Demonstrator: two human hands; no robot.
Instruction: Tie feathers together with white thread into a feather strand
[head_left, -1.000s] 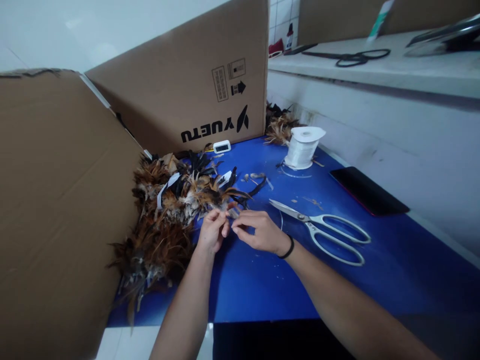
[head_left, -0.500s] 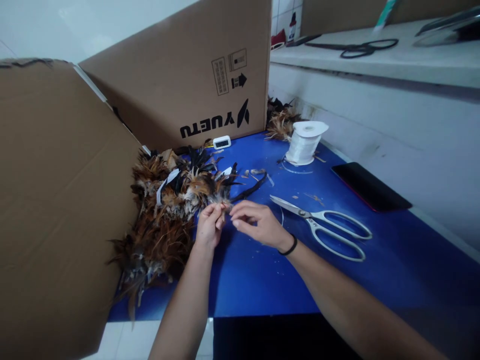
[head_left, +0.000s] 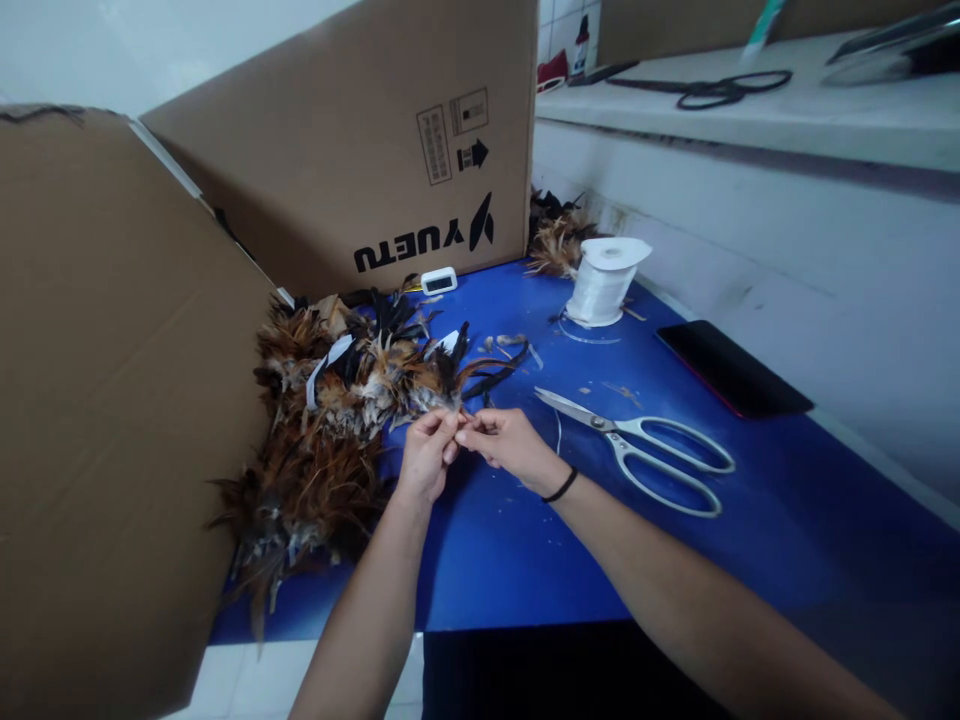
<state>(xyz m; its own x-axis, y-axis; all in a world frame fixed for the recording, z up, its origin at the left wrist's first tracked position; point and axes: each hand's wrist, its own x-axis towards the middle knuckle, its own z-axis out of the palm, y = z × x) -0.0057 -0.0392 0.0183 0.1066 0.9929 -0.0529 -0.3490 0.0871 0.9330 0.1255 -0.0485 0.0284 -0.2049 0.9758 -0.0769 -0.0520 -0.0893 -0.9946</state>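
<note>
My left hand (head_left: 427,456) is closed in a pinch on the base of some feathers (head_left: 452,400), whose tips stand above the fingers. My right hand (head_left: 511,446), with a black band at the wrist, is also pinched, its fingertips meeting the left ones. A thin brown feather (head_left: 486,368) rises from between the fingertips; its lower end is hidden by the fingers. Left of the hands lies a heap of brown and black feather bunches (head_left: 315,470), with a white strip (head_left: 327,372) across it. Silver scissors (head_left: 630,440) lie partly open to the right.
The blue table (head_left: 525,570) also bears a white spool (head_left: 606,284), a dark phone (head_left: 731,368) and a small white display device (head_left: 439,281). Cardboard boxes (head_left: 300,150) wall off the left and back. Black scissors (head_left: 720,92) rest on a ledge (head_left: 675,130) at right.
My right hand has moved left, and its loosely parted fingers have closed against my left fingertips. A thin brown feather now shows above them. The view has shifted slightly.
</note>
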